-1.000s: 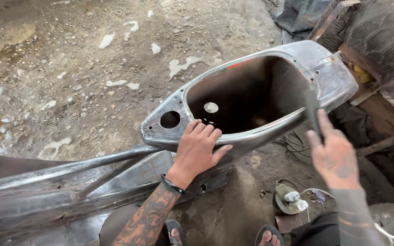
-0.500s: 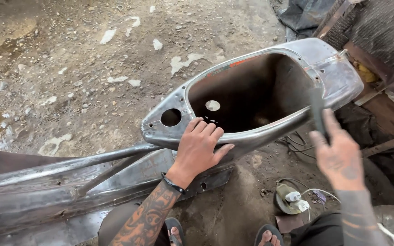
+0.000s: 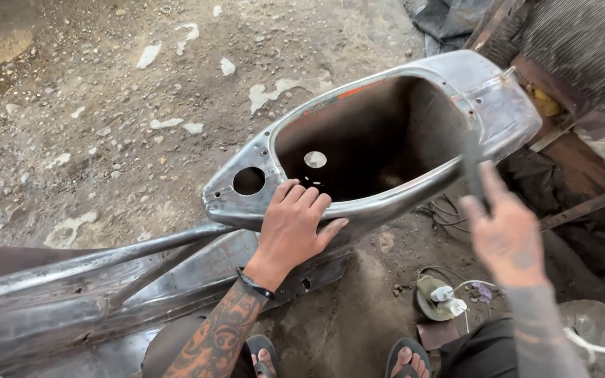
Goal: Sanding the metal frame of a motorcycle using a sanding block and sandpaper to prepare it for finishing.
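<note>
**Bare-metal scooter shell: left hand braces, right hand brings tool to rim**

Step in hand, as I read it: working the rim of the stripped metal body shell (image 3: 386, 133) with a dark slim tool (image 3: 472, 168); shell lies on its side over a dirt floor (image 3: 106, 105), open cavity facing the camera, joined to the frame tube (image 3: 92, 259) running down-left.

Left hand (image 3: 292, 227): flat on the shell's lower lip, fingers (image 3: 302, 199) spread and nearly straight, tips just over the edge into the cavity; pressing, not gripping; nothing held.

Right hand (image 3: 509, 234): raised beside the shell's right end, gripping the tool's lower end; index finger extended along it, other fingers curled; tool tip sits at or just off the rim; contact unclear.

Next move likely calls for: steady brace from the left hand; tool tip placed squarely on the rim; the shell looks free to rock.

Nearby: small cup-like part with white plugs (image 3: 439, 297) on the ground; sandalled feet (image 3: 407, 353) below.
</note>
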